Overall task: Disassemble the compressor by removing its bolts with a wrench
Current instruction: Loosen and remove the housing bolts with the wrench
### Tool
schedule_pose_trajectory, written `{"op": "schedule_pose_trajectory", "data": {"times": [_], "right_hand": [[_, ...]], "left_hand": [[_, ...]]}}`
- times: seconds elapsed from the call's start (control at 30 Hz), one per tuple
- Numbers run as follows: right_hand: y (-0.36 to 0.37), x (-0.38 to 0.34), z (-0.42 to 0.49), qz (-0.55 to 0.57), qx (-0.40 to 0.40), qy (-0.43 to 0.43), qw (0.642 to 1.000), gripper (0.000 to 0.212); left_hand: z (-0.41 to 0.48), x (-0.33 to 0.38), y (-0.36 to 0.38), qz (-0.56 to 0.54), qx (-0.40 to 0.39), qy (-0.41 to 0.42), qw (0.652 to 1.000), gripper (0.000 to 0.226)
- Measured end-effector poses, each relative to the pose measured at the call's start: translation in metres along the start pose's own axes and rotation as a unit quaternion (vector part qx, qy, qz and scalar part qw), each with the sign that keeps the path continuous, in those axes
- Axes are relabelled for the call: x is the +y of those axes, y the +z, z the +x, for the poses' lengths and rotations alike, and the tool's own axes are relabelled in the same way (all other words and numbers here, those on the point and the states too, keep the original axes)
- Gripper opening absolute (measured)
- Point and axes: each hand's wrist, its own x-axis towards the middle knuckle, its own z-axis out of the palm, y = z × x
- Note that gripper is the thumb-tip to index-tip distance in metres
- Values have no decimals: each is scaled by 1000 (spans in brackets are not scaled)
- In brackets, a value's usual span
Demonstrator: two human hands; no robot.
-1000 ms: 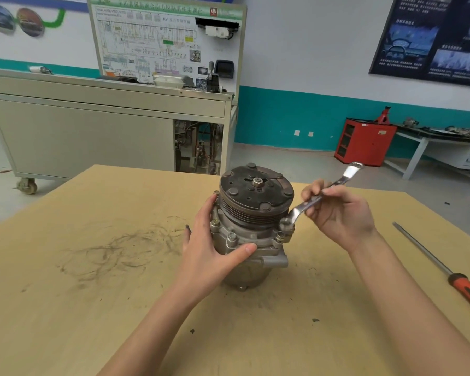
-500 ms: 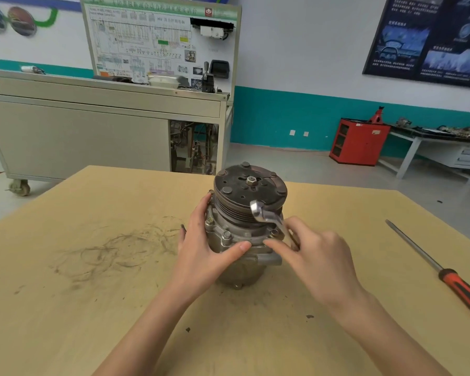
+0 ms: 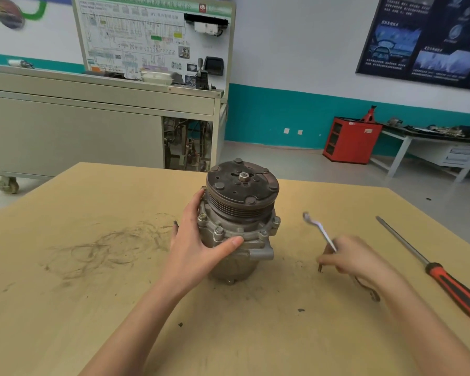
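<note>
Two bare hands are at work: the left hand has its fingers spread and wrapped round the flanged body of the grey cast-metal compressor, thumb pressed along the front of the flange, while the right hand pinches the shaft of the slim silver wrench, its fingers curled together low on the handle, though blur hides the exact grip. The wrench head points up and away, clear of the compressor and well apart from any bolt. The compressor stands upright near the middle of the tan wooden table, towards its far edge, dark ribbed pulley and clutch plate uppermost with a centre nut on top. Several hex bolts ring the flange just below the pulley and all appear still seated. It looks heavy, rigid and somewhat greasy, so it should stay put under the steadying palm, but the round body could twist when torque is applied; gripping the flange or the projecting lug at its lower right seems the surest hold. A long screwdriver with a red and black handle lies near the table's right edge, untouched.
</note>
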Motion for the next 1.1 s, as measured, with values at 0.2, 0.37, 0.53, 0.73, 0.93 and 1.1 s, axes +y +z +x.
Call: {"op": "schedule_pose_trajectory", "data": {"times": [0.2,0.37,0.53,0.73,0.93,1.1], "right_hand": [[34,23,29,-18,39,50,998,30],[-1,1,5,375,177,-44,909,36],[-8,-42,-55,515,267,-270,769,28],[25,-61,-80,380,371,-429,731,21],[41,-68,-93,94,502,-492,705,28],[49,-92,-101,-33,555,-497,666,28]], "left_hand": [[9,37,-1,69,63,54,994,122],[26,66,11,165,79,53,982,131],[33,59,12,135,92,61,985,131],[41,46,-7,25,9,74,997,130],[54,30,-35,-63,-101,69,991,128],[34,20,-34,-53,-66,69,994,135]]}}
